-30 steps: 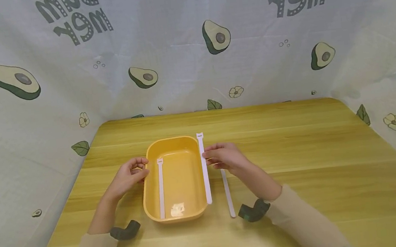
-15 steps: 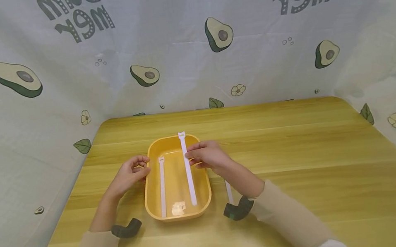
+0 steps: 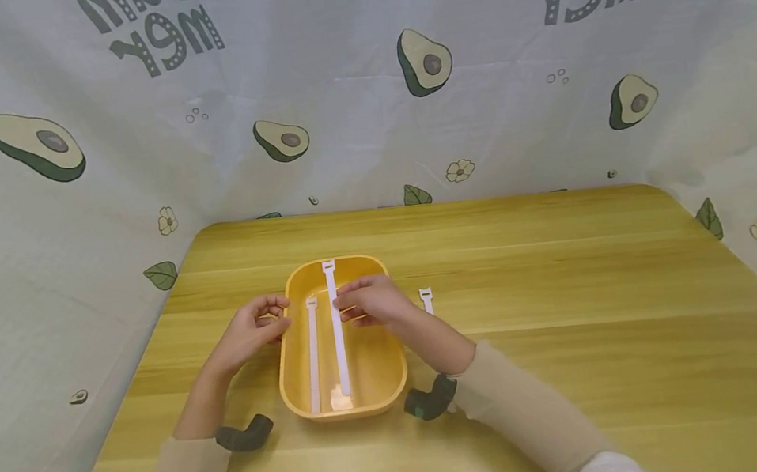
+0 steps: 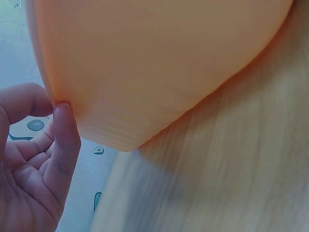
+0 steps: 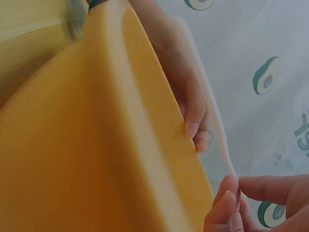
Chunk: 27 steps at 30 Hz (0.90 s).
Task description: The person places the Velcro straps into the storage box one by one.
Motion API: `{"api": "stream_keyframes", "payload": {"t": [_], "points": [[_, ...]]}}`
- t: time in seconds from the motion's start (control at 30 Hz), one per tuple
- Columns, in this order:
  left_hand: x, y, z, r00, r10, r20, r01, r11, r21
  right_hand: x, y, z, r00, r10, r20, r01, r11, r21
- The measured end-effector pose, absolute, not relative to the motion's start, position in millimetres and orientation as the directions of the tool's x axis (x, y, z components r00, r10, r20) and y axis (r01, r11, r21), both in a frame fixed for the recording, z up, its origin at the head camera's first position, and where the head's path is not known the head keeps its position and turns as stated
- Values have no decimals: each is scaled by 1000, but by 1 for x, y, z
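Observation:
A yellow tray [image 3: 374, 368] stands on the table, and my left hand [image 3: 248, 337] pinches its left rim between thumb and finger, as the left wrist view also shows. Over the tray's middle my right hand [image 3: 375, 303] pinches a pale pink-white cable strap [image 3: 339, 345] with a slotted head, held lengthwise. The right wrist view has this strap [image 5: 216, 104] running up from the fingertips, above the tray's wall. Another such strap [image 3: 313, 360] lies inside the tray along its left side. A third strap [image 3: 427, 298] is on the table right of the tray, mostly covered by my right forearm.
The wood-grain table [image 3: 576, 321] extends to the right and in front of the tray. A white curtain [image 3: 351, 136] with avocado prints hangs behind it and along both sides. Dark curved pieces [image 3: 245, 434] sit at both wrists.
My right hand has carried its strap leftward, from beyond the tray's right rim to over its middle. The left hand keeps its place on the rim. The head view has shifted slightly.

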<state>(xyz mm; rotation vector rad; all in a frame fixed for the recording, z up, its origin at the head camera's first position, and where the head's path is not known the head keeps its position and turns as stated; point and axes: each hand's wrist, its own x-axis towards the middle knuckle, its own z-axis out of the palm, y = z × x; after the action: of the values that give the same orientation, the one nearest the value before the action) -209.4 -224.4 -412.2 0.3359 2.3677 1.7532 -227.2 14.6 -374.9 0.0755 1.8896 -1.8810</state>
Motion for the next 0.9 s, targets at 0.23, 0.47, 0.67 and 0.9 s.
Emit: {"api": "stream_keyframes", "payload": {"t": [0.23,0.47,0.67,0.9], "points": [[-209,-225,-412,-957,289,-4,80,277,958,-229,8,-380,-875,-297,-382,376,79,-923],[-209,-225,-411,-955,296,6,94,283,955,-234,4,-384,-870,-299,-392,385,83,-919],[-208,-226,-410,-957,290,7,94,289,953,-235,-1,-394,-885,-255,-391,369,128,-920],[-207,-224,-409,-953,303,-10,82,291,953,-233,-5,-403,-878,-221,-425,386,198,-901]]}}
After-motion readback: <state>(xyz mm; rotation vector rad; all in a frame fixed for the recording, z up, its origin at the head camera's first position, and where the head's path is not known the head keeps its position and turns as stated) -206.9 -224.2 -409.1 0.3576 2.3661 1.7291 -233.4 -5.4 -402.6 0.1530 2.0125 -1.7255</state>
